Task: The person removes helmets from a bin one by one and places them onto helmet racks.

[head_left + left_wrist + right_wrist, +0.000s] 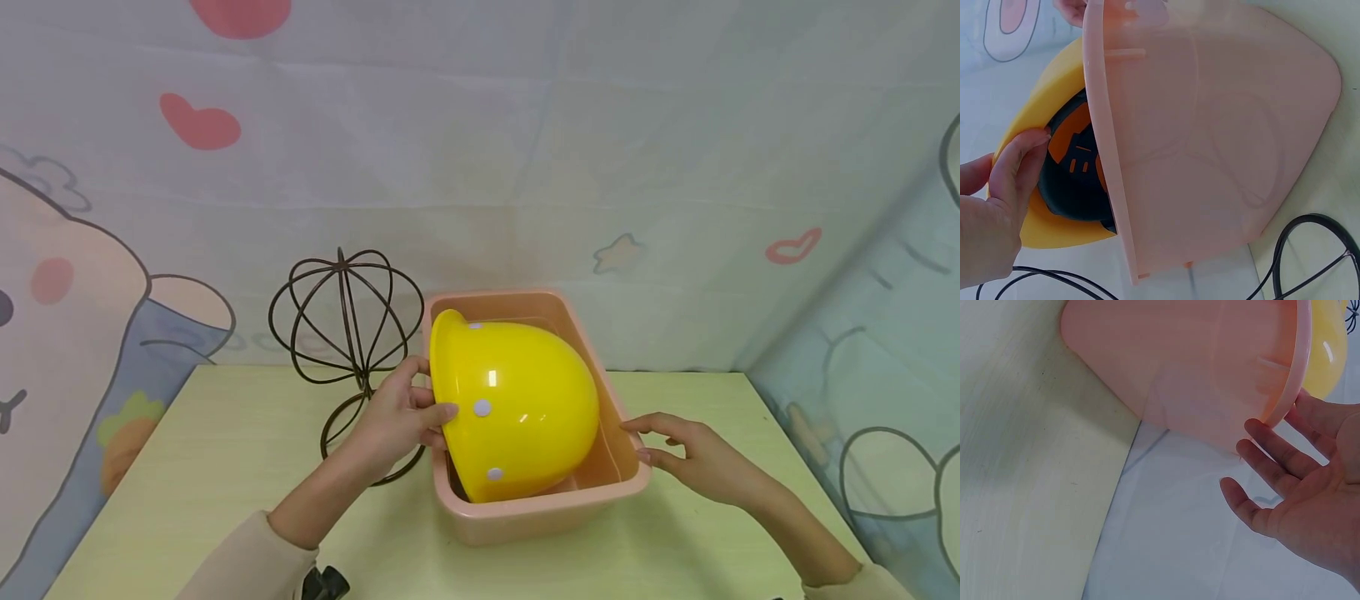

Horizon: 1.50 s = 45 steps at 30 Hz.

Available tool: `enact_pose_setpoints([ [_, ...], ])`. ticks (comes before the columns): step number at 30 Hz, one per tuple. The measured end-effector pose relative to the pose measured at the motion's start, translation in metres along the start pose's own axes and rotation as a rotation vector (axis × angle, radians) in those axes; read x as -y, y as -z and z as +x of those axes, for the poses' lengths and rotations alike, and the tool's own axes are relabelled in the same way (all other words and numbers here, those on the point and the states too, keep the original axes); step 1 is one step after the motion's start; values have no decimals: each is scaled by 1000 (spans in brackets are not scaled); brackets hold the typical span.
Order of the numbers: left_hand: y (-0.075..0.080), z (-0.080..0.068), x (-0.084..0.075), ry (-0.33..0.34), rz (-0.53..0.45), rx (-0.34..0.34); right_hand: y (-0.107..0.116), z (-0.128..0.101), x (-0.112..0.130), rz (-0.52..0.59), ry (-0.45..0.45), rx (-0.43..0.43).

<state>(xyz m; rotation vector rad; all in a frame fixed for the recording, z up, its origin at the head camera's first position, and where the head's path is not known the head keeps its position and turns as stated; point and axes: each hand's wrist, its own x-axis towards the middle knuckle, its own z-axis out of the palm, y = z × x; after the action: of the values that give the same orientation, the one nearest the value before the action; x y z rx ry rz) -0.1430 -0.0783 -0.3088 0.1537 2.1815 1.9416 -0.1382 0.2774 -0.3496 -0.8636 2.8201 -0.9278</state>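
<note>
A yellow hard hat [525, 400] with white dots lies tilted on its side in a pink plastic basin [517, 510], its brim turned left. My left hand [401, 421] pinches the brim, thumb on the outer side and fingers inside. The dark inner harness [1075, 181] shows in the left wrist view, partly hidden by the basin wall. At the basin's right rim, my right hand [693, 458] touches the edge with thumb and fingertips. Its other fingers [1247, 503] spread loosely below the rim in the right wrist view.
A dark wire stand [363, 367] with a globe-shaped top and a ring base stands left of the basin, close behind my left hand. The pale wooden table [247, 450] ends at a printed cloth backdrop [487, 150].
</note>
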Motion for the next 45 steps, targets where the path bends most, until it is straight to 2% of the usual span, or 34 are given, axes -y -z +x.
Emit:
enact_pose_setpoints([
  [13, 3, 1, 1, -19, -55, 9, 2, 0, 1, 16, -9, 20],
  [21, 5, 0, -2, -23, -55, -20, 0, 1, 1, 14, -10, -1],
  [28, 13, -1, -10, -74, -58, -14, 0, 1, 3, 28, -27, 7],
  [32, 17, -2, -15, -96, -74, -35, 0, 1, 5, 32, -21, 8],
  [45, 27, -8, -35, -193, -213, -93, -3, 3, 2, 10, -3, 0],
])
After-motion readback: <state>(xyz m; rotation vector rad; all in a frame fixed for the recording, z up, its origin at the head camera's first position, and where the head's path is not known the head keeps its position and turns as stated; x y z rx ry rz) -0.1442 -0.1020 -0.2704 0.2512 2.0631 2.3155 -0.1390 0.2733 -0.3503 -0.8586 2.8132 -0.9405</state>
